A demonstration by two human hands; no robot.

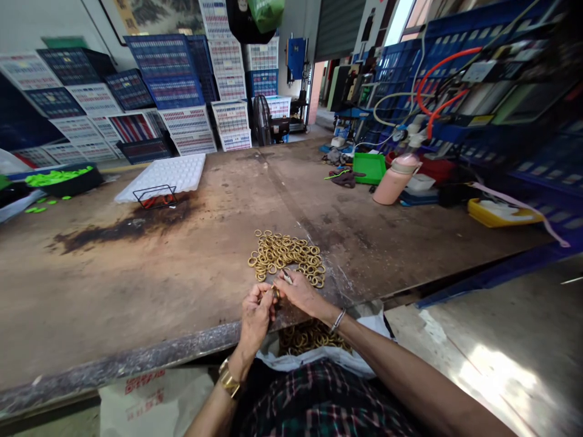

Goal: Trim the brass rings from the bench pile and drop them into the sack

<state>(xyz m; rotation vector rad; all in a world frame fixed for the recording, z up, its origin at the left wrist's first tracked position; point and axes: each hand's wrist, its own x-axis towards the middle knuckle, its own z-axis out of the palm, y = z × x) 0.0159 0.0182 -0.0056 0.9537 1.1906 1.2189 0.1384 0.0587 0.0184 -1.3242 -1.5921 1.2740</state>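
Note:
Close to the table's front edge, my left hand [255,311] pinches a brass-coloured ring [276,293] between thumb and fingers. My right hand [298,292] meets it from the right, its fingers closed around a small slim tool [287,277] with a dark end; its exact kind is too small to make out. The tool's working tip is hidden by the fingers near the ring. Just beyond both hands lies a loose pile of similar brass rings [286,250]. Below the edge, against my lap, a white sack [371,328] holds many more rings [310,337].
On the wooden table [209,224] stand a white moulded tray [170,173], a black wire rack [155,195] and a dark tub of green pieces [68,181]. To the right are a pink bottle [395,182], a green tray [368,168] and a yellow tray [501,215]. Stacked crates [166,67] line the back.

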